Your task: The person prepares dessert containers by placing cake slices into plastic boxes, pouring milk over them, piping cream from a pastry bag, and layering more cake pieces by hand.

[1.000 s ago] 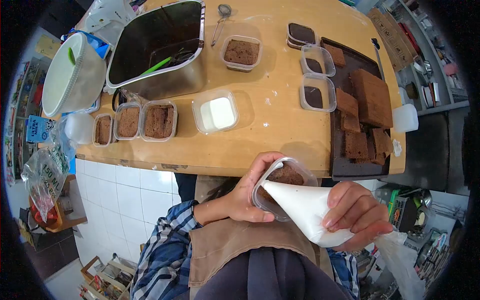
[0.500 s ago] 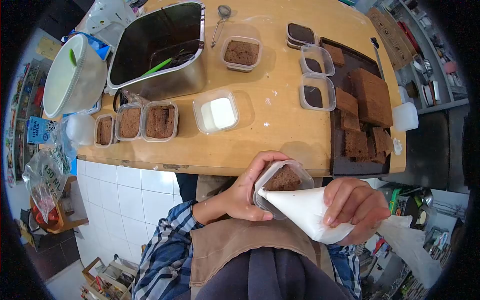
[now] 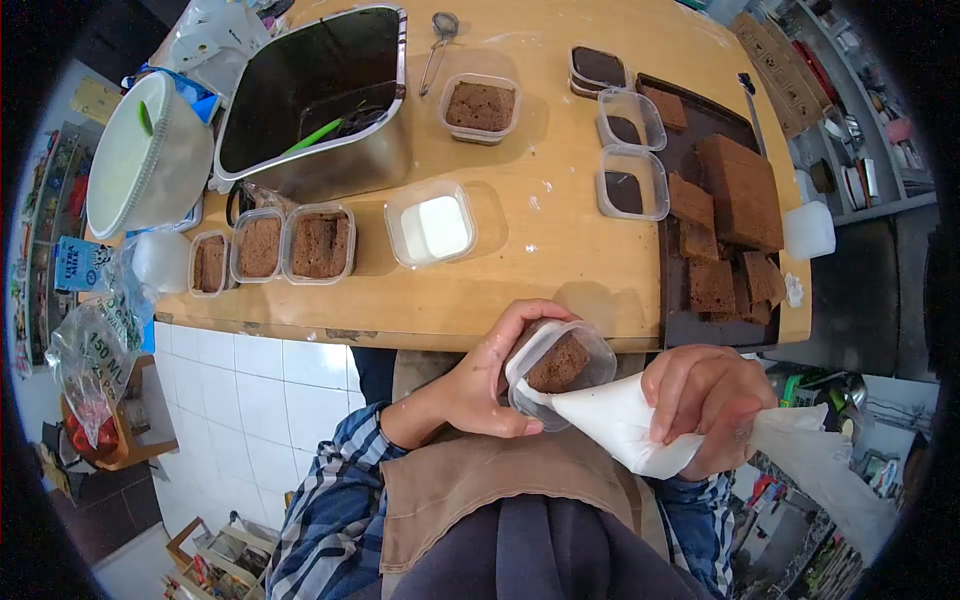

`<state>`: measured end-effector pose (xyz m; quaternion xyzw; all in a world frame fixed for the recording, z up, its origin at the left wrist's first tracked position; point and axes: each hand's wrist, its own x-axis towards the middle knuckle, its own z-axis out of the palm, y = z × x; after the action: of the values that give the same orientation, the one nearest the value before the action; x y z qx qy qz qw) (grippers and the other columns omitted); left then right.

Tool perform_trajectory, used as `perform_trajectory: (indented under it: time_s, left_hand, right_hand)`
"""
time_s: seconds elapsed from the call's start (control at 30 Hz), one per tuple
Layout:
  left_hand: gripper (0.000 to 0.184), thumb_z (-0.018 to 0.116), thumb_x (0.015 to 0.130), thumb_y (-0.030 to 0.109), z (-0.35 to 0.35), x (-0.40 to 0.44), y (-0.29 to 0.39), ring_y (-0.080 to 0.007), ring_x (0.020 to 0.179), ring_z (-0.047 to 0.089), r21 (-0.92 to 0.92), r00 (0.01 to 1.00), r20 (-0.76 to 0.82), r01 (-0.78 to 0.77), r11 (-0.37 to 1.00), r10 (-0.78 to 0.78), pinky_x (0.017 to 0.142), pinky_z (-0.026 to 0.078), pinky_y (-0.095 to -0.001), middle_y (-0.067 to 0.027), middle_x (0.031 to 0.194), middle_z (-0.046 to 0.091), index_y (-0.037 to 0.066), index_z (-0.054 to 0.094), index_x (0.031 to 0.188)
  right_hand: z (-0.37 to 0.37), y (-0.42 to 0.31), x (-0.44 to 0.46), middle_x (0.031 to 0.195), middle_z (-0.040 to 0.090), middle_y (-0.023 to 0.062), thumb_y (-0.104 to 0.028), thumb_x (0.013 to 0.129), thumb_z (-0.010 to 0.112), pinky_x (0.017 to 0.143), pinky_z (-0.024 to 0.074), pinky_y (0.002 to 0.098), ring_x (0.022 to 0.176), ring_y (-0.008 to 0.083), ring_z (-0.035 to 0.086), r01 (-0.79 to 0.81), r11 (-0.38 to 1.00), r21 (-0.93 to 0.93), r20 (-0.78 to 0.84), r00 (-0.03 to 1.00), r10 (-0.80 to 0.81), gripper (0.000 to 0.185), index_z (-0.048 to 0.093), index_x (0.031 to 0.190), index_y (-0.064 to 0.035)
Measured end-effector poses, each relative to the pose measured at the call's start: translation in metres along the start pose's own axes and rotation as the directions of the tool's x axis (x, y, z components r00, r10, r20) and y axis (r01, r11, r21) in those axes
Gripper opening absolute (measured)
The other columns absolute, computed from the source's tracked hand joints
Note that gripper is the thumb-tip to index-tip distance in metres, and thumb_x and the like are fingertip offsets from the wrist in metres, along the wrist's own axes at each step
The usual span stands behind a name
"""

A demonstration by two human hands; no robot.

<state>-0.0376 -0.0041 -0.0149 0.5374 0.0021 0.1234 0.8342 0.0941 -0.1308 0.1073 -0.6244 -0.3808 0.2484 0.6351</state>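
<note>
My left hand (image 3: 492,378) is wrapped round a clear plastic cup (image 3: 598,350), tilted just off the table's front edge. Inside the cup lies a piece of brown cake (image 3: 560,364), with white cream along the near side. My right hand (image 3: 708,408) squeezes a piping bag (image 3: 612,418) full of white cream. The bag's tip reaches over the cup's near rim, and its loose tail hangs out to the right behind my hand.
A dark tray (image 3: 690,325) at the right bears cut brown cake (image 3: 742,190). Several filled cups stand at the left, beside a cup of white cream (image 3: 432,228). Behind them are a deep metal pan (image 3: 370,155) and a white tub (image 3: 165,180). A small strainer (image 3: 440,45) lies farther back.
The piping bag's tip has shifted slightly right and down along the cup's near side. More white cream shows inside that edge, and the cup is turned a little.
</note>
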Motion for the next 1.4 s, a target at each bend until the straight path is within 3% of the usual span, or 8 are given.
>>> perform_trajectory:
  time_s: [0.17, 0.37, 0.47, 0.67, 0.87, 1.17, 1.27, 1.4]
  left_hand:
    - [0.087, 0.074, 0.055, 0.018, 0.001, 0.001, 0.001, -0.0268, 0.119, 0.038, 0.027, 1.000, 0.005, -0.013, 1.000, 0.013, 0.100, 0.029, -0.0376, -0.0173, 0.127, 0.037, 0.005, 0.024, 0.126]
    - [0.087, 0.074, 0.056, 0.017, -0.001, 0.000, 0.000, -0.0253, 0.119, 0.038, 0.055, 1.000, 0.007, -0.013, 0.998, 0.012, 0.099, 0.029, -0.0366, -0.0158, 0.126, 0.038, 0.005, 0.025, 0.126]
    - [0.087, 0.074, 0.055, 0.017, 0.000, 0.000, 0.002, -0.0235, 0.117, 0.038, 0.092, 1.000, -0.003, -0.002, 0.996, 0.002, 0.098, 0.029, -0.0349, -0.0135, 0.124, 0.039, 0.005, 0.025, 0.126]
    - [0.089, 0.074, 0.054, 0.015, 0.001, -0.001, 0.007, -0.0201, 0.115, 0.037, 0.118, 0.999, -0.033, 0.047, 0.992, -0.043, 0.098, 0.027, -0.0310, -0.0088, 0.119, 0.039, 0.006, 0.025, 0.127]
    - [0.089, 0.074, 0.054, 0.013, 0.003, -0.001, 0.010, -0.0191, 0.114, 0.038, 0.117, 0.998, -0.047, 0.055, 0.992, -0.050, 0.097, 0.028, -0.0304, -0.0079, 0.118, 0.038, 0.007, 0.025, 0.128]
    - [0.080, 0.073, 0.061, 0.014, 0.004, 0.000, 0.011, -0.0187, 0.110, 0.040, 0.120, 0.998, -0.059, 0.024, 0.992, -0.017, 0.094, 0.030, -0.0303, -0.0096, 0.115, 0.042, 0.005, 0.026, 0.125]
    - [0.079, 0.072, 0.061, 0.014, 0.004, 0.000, 0.010, -0.0180, 0.111, 0.039, 0.101, 0.998, -0.059, 0.018, 0.995, -0.012, 0.094, 0.030, -0.0299, -0.0093, 0.115, 0.042, 0.005, 0.026, 0.125]
    - [0.078, 0.072, 0.062, 0.013, 0.004, -0.001, 0.008, -0.0167, 0.109, 0.039, 0.105, 0.997, -0.076, 0.027, 0.994, -0.019, 0.093, 0.030, -0.0283, -0.0080, 0.113, 0.041, 0.005, 0.027, 0.124]
  right_hand:
    - [-0.002, -0.002, 0.004, 0.044, 0.045, 0.0041, -0.066, 0.077, 0.039, 0.041, 0.0378, 0.0292, 0.043, 0.0193, 0.046, -0.005, 1.000, -0.030, 0.071, 0.997, 0.007, 0.067, 0.037, 0.046, -0.0064]
    - [-0.002, 0.006, 0.004, 0.043, 0.045, 0.0044, -0.062, 0.079, 0.041, 0.039, 0.0352, 0.0286, 0.041, 0.0181, 0.045, 0.158, 0.988, 0.005, -0.004, 0.988, -0.158, 0.063, 0.037, 0.048, -0.0064]
    - [0.000, 0.006, 0.011, 0.037, 0.036, 0.0015, -0.044, 0.088, 0.043, 0.037, 0.0335, 0.0272, 0.031, 0.0133, 0.041, 0.272, 0.962, -0.030, 0.034, 0.962, -0.271, 0.052, 0.030, 0.048, -0.0128]
    - [0.002, 0.012, 0.010, 0.036, 0.036, 0.0019, -0.043, 0.089, 0.043, 0.037, 0.0335, 0.0270, 0.032, 0.0134, 0.041, 0.338, 0.941, -0.027, -0.022, 0.941, -0.339, 0.054, 0.028, 0.047, -0.0120]
    - [0.006, 0.010, 0.011, 0.035, 0.034, 0.0021, -0.043, 0.089, 0.042, 0.036, 0.0317, 0.0268, 0.032, 0.0132, 0.039, 0.371, 0.915, -0.159, -0.088, 0.918, -0.388, 0.055, 0.028, 0.046, -0.0122]
    - [0.002, 0.018, 0.012, 0.036, 0.034, 0.0019, -0.042, 0.089, 0.043, 0.037, 0.0308, 0.0264, 0.032, 0.0135, 0.039, 0.407, 0.913, -0.006, -0.053, 0.912, -0.407, 0.054, 0.029, 0.046, -0.0125]
    - [0.009, 0.014, 0.012, 0.037, 0.034, 0.0018, -0.042, 0.089, 0.043, 0.038, 0.0303, 0.0265, 0.033, 0.0135, 0.039, 0.406, 0.907, -0.108, -0.112, 0.902, -0.417, 0.053, 0.031, 0.047, -0.0122]
    - [0.008, 0.015, 0.014, 0.038, 0.034, 0.0017, -0.045, 0.088, 0.043, 0.039, 0.0308, 0.0273, 0.034, 0.0132, 0.039, 0.422, 0.900, -0.108, -0.115, 0.894, -0.432, 0.053, 0.030, 0.048, -0.0120]
